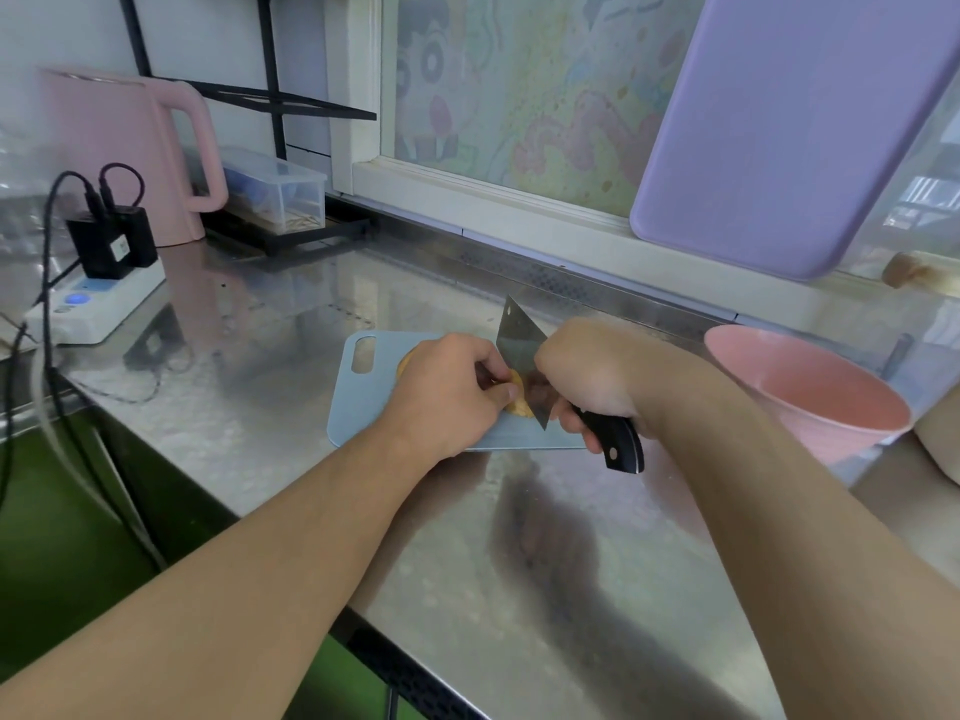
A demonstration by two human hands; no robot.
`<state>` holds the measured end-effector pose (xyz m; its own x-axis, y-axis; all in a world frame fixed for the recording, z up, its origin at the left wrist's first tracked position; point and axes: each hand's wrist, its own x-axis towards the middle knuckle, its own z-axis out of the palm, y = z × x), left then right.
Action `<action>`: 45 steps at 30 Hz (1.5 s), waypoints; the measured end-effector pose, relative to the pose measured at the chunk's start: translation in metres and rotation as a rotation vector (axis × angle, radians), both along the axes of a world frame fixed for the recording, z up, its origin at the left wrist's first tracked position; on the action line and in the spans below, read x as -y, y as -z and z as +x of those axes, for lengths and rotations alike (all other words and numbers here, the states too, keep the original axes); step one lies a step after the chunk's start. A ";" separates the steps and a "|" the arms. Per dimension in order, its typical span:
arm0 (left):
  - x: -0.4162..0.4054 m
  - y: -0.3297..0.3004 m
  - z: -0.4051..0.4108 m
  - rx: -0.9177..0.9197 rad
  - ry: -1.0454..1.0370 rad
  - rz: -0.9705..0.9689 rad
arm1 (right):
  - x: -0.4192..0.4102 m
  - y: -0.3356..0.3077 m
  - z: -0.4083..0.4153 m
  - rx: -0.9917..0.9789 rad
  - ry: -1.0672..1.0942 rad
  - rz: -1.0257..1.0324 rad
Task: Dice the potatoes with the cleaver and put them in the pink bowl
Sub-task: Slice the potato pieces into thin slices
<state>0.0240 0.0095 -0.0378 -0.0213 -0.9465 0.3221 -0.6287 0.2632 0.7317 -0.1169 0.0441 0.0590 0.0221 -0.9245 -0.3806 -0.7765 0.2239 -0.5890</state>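
Observation:
A yellow potato [519, 406] lies on a pale blue cutting board [358, 402] in the middle of the steel counter. My left hand [447, 392] covers most of it, fingers curled over it and thumb pinching its right end. My right hand [592, 376] grips the black handle of the cleaver [519, 350]. The blade stands upright against the potato's right end, just right of my left fingers. The pink bowl [810, 397] stands tilted at the right, apart from the board; its inside looks bare.
A pink kettle [130, 148], a white power strip [98, 304] with black chargers and cables, and a clear box [280, 189] stand at the back left. A purple board [789, 127] leans on the window. The counter's front edge runs diagonally at the lower left.

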 end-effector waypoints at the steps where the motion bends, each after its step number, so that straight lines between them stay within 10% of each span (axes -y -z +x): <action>1: 0.001 0.000 0.000 0.000 -0.002 0.001 | 0.002 0.002 0.001 0.000 -0.003 0.001; 45: 0.002 0.002 0.000 -0.027 0.016 0.004 | 0.002 -0.006 -0.012 0.163 0.090 -0.113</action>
